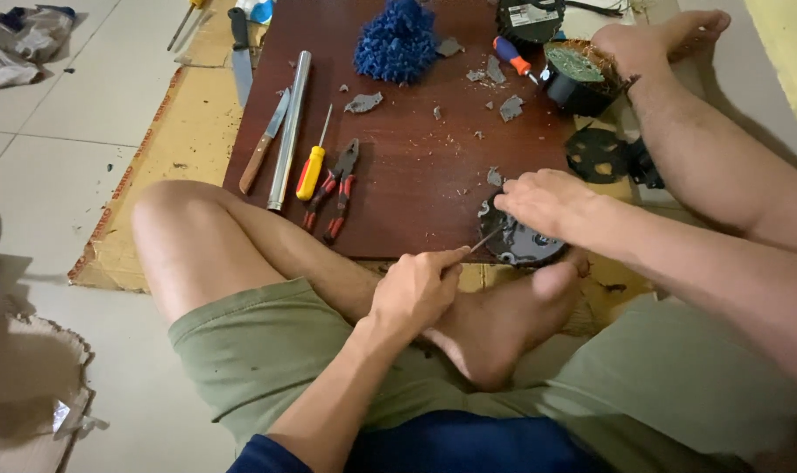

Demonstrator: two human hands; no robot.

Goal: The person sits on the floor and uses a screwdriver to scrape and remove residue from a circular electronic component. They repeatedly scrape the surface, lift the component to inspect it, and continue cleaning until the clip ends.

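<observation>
- A round dark plastic disc (523, 241) is seen at the near edge of the dark brown board (416, 175), just above the person's bare foot (504, 328).
- The disc is pressed down by the right hand (546, 201), laid flat over its upper part with the fingers bent together; the forearm is stretched in from the right.
- A thin tool (484, 241) is clamped in the left hand (416, 289), which is closed into a fist, knuckles up, with the tip set against the disc's left rim.
- The left forearm is raised from the lap, between the crossed legs.
- Further left on the board, red-handled pliers (335, 188), a yellow screwdriver (313, 166), a metal tube (289, 127) and a knife (265, 149) are laid side by side.
- A blue fuzzy lump (397, 42) and grey plastic fragments (363, 102) are scattered at the far side.
</observation>
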